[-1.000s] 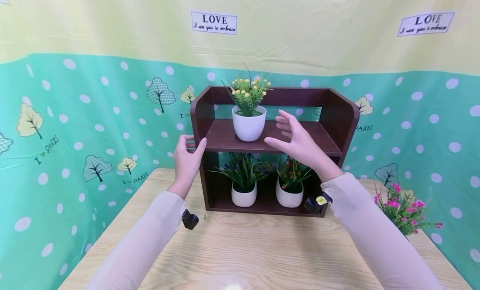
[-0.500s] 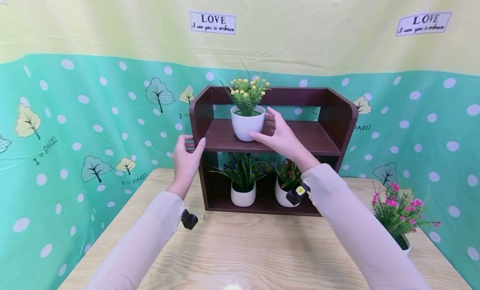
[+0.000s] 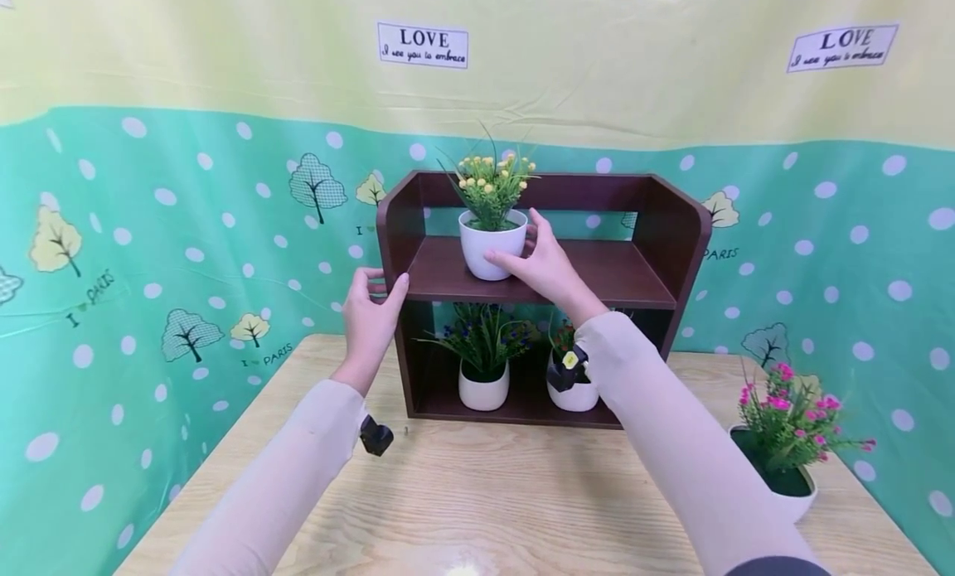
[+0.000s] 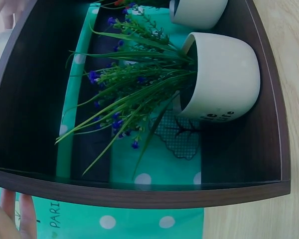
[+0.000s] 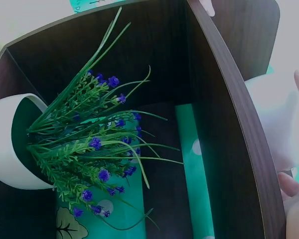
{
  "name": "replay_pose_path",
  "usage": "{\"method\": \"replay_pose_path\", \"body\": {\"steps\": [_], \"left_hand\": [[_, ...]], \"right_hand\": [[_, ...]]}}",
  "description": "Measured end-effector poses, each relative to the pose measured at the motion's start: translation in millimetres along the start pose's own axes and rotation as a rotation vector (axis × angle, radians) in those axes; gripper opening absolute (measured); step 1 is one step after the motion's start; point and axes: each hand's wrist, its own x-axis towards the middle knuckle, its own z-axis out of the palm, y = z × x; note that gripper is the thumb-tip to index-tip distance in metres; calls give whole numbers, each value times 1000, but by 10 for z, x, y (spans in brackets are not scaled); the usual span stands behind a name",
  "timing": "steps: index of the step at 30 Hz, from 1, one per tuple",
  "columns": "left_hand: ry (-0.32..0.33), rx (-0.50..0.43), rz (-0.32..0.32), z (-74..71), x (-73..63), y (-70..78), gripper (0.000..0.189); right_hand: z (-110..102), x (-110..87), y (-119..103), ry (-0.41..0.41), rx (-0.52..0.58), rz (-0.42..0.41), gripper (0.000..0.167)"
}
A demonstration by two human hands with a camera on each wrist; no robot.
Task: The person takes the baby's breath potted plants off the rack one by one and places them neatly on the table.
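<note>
A white pot with a yellow-flowered artificial plant stands on the upper board of a dark brown two-tier shelf. My right hand holds this pot from the right, thumb across its front and fingers round the far side. In the right wrist view, the pot shows pale beyond the shelf board. My left hand grips the shelf's left side panel, thumb at the front edge and fingers on the outer face. Its fingers show against that panel in the left wrist view.
On the lower tier are a blue-flowered potted plant and a red-flowered one, partly behind the right wrist camera. A pink-flowered potted plant stands at the right of the wooden table. A patterned curtain hangs behind.
My right hand has moved left from beside the yellow-flowered plant and taken hold of its pot. The left hand stays at the shelf's side.
</note>
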Motion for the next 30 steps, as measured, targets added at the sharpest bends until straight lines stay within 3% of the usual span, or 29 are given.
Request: {"method": "replay_pose_path", "body": {"steps": [8,16,30], "left_hand": [[-5,-6,-2,-14,2,2,49],[-1,7,10,-8,1,3,48],[1,0,16,-4,2,-2,47]], "right_hand": [[19,55,2,-35,-46,21,118],[38,80,-16,-24,2,81,120],[11,72,15,-27,1,35,112]]}}
